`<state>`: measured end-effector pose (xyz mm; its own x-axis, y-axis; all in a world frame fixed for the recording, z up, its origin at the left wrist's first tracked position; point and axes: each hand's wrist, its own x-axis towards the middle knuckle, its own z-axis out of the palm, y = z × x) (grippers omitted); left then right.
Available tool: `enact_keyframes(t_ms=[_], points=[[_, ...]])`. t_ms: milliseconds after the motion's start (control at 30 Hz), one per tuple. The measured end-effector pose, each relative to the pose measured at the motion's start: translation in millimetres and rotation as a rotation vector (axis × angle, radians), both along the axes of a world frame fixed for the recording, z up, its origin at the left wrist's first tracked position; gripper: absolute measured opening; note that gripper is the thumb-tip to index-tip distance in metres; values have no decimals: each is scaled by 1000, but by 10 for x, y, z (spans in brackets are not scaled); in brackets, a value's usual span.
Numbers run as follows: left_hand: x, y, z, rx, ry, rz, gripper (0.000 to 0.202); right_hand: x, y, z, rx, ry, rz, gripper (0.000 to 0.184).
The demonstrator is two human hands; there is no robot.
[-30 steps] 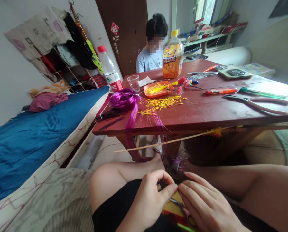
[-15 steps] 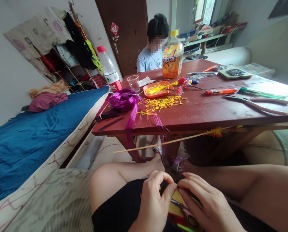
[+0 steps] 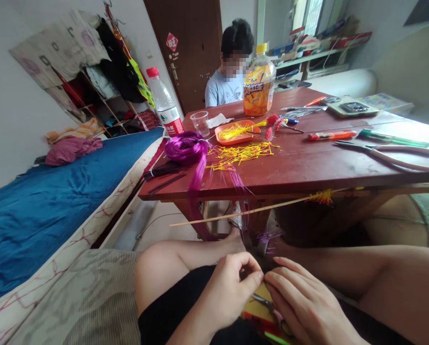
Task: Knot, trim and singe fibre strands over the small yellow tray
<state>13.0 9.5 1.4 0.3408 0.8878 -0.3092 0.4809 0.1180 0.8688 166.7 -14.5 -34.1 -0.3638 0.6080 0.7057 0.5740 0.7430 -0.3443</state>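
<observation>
Over my lap, my left hand (image 3: 232, 282) is closed in a pinch, thumb against curled index finger. My right hand (image 3: 304, 299) meets it fingertip to fingertip, its fingers bent and pressed together. Whatever sits between the fingertips is too small or hidden to name. Below the hands lie a pair of scissors (image 3: 266, 303), partly covered by my right hand, and a yellow board-like piece (image 3: 262, 290). A thin wooden stick (image 3: 236, 214) with a yellow-red tuft (image 3: 321, 196) extends along the table's front edge, beyond my hands.
On the red table (image 3: 289, 167) are a purple thread bundle (image 3: 185, 147), yellow stamen-like pieces (image 3: 241, 154), an orange tray (image 3: 236, 139), pliers (image 3: 387, 151), a red-capped bottle (image 3: 166, 103) and a tea bottle (image 3: 259, 84). Another person (image 3: 225, 86) sits behind it. A bed (image 3: 56, 191) stands left.
My left wrist has turned slightly and its forearm reaches in lower and further left. Both hands' fingertips stay together. The whole view has shifted a little; the table items have not moved.
</observation>
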Motion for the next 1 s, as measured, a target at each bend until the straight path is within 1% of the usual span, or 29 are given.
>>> enact_keyframes(t_ms=[67, 100, 133, 200, 233, 267, 300, 367, 400, 467, 533, 600, 700, 733, 800, 900, 1000], points=[[23, 4, 27, 89, 85, -52, 10, 2, -3, -17, -91, 40, -5, 25], [39, -4, 25, 173, 127, -66, 10, 3, -3, -23, -196, 69, -14, 23], [56, -16, 13, 281, 167, -67, 12, 3, -1, -26, -336, 104, -25, 21], [82, -49, -28, 507, 225, -42, 15, 3, 7, -24, -677, 203, -27, 18], [87, -63, -50, 580, 233, -23, 16, 0, 12, -19, -845, 278, -12, 17], [86, -74, -66, 606, 228, -3, 17, -4, 16, -14, -994, 370, 14, 17], [78, -79, -76, 588, 220, 16, 17, -11, 20, -10, -1113, 474, 45, 18], [49, -77, -73, 498, 215, 22, 16, -27, 23, -8, -1281, 665, 100, 22], [33, -73, -65, 457, 232, 1, 16, -35, 22, -10, -1331, 729, 121, 24], [11, -68, -52, 436, 287, -76, 15, -49, 18, -21, -1362, 786, 140, 28], [7, -77, -61, 493, 342, -143, 14, -57, 14, -39, -1351, 791, 151, 30], [16, -97, -94, 624, 395, -179, 17, -62, 12, -62, -1336, 776, 151, 28], [30, -134, -155, 883, 471, -223, 22, -68, 11, -103, -1317, 719, 134, 25], [30, -142, -171, 950, 488, -236, 23, -71, 12, -114, -1305, 687, 125, 24], [23, -145, -189, 1036, 515, -251, 24, -78, 17, -125, -1275, 616, 112, 23], [4, -107, -182, 1081, 546, -271, 23, -83, 38, -103, -1225, 516, 91, 23], [-5, -72, -126, 1078, 539, -268, 22, -74, 68, -61, -1208, 485, 74, 23]])
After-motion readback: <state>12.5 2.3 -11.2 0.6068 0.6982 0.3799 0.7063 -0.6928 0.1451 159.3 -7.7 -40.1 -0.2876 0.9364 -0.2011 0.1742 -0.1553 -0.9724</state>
